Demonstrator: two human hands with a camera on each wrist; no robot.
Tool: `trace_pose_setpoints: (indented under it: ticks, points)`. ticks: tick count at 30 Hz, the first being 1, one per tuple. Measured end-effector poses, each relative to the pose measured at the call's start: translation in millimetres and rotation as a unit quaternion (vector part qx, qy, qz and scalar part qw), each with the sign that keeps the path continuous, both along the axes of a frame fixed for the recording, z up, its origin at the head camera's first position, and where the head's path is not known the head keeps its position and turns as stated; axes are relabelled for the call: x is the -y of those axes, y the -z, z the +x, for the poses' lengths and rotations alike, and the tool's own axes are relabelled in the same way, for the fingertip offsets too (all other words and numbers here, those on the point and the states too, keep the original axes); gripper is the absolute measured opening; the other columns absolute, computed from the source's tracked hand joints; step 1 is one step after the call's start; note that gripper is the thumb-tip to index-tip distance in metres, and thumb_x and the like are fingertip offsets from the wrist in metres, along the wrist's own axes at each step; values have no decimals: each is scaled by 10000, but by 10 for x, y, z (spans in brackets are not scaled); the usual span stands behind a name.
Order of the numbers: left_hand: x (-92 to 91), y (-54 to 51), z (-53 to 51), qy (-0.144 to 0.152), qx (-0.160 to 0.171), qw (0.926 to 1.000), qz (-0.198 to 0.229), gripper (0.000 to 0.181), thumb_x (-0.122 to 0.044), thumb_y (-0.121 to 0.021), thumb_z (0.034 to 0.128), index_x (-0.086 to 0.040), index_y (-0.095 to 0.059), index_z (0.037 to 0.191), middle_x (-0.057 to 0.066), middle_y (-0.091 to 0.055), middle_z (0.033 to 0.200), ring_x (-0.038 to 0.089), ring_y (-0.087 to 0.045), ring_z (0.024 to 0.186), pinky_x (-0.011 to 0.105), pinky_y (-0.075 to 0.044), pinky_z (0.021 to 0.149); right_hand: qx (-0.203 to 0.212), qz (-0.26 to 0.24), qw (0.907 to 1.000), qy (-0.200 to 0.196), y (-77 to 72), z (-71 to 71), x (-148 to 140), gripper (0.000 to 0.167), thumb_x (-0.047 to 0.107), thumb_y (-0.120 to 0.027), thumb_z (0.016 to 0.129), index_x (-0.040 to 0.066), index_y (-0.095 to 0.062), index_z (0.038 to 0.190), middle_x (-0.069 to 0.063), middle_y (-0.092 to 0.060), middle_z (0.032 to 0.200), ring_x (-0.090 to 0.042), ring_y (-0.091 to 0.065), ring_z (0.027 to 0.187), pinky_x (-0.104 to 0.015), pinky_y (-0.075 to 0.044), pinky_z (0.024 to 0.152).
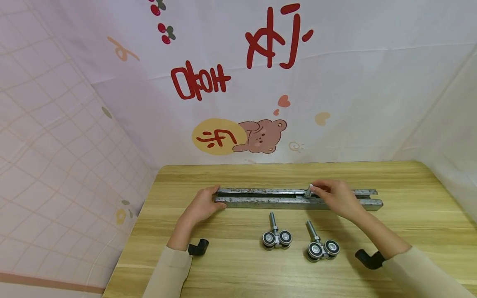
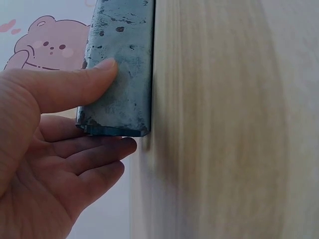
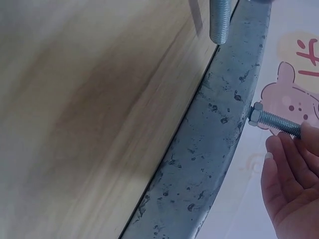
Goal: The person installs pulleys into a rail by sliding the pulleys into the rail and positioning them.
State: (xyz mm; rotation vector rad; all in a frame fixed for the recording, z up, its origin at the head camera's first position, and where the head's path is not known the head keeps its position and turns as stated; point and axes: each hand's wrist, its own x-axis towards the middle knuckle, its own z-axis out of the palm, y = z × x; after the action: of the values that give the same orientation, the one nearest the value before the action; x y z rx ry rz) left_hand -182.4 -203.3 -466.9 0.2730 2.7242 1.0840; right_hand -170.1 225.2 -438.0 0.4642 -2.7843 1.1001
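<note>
Head view: left hand [image 1: 203, 203] grips steel channel [image 1: 275, 200] endwise; right hand [image 1: 337, 196], back uppermost, pinches threaded bolt [image 3: 279, 122], its lower end hidden.

In the head view, the lower frame is filled by a wood-grained tabletop [image 1: 231, 265], softly lit at bottom centre. Across the top, a creased white backdrop [image 1: 354, 82] is printed with red characters [image 1: 270, 37], a bear [image 1: 266, 138] at centre, hearts [image 1: 284, 101], and cherries [image 1: 165, 39] at upper left. The left side is covered by a gridded sheet [image 1: 41, 149], the right by a pale sheet [image 1: 456, 136].
</note>
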Motion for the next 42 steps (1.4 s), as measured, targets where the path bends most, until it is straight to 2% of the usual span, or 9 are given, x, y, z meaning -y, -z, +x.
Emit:
trace_pose_setpoints:
  ticks: [6,13,17,27,37,42]
  points:
    - [-2,1,-4,-11,46,10000,50,791,-166,-821,937,54,-409,1576,225,-462,1582,384,-433,1466,546,-463,1116,-66,57,9999,-69,5,-23,31,243,158,-714,1023,-22,-779,1171,-165,-780,1073,-331,-752,937,-471,-621,750]
    - [-6,4,-7,-21,83,9999,66,793,-166,-819,938,50,-405,1579,220,-460,1585,381,-433,1467,546,-465,1114,-277,219,9993,-123,16,-46,77,205,134,-735,1002,-11,-795,1135,-130,-790,1014,-263,-746,851,-356,-589,679]
    - [-8,3,-8,-24,76,9999,65,793,-165,-820,937,48,-406,1580,221,-463,1583,382,-435,1465,547,-462,1118,-264,258,9992,-172,3,-50,98,201,137,-729,1005,-5,-797,1129,-119,-791,1000,-246,-741,832,-331,-576,661]
    - [-11,16,1,3,16,9999,131,784,-141,-820,934,63,-411,1571,236,-466,1576,390,-432,1465,547,-464,1115,-253,308,9987,-304,-12,-66,126,200,135,-719,1013,-11,-794,1128,-117,-788,992,-249,-740,836,-340,-586,658]
    - [-9,23,-11,-36,-20,9999,118,786,-139,-827,926,58,-420,1569,236,-478,1567,390,-436,1464,539,-439,1142,-440,367,9971,-501,-37,-84,190,157,111,-730,998,-1,-803,1082,-86,-786,943,-214,-742,795,-345,-594,641]
    - [-6,25,-14,-41,-37,9999,131,782,-139,-830,924,56,-428,1565,232,-478,1567,387,-434,1465,532,-429,1152,-375,393,9970,-550,-47,-96,221,145,102,-732,996,6,-800,1081,-80,-784,942,-213,-745,801,-365,-603,653]
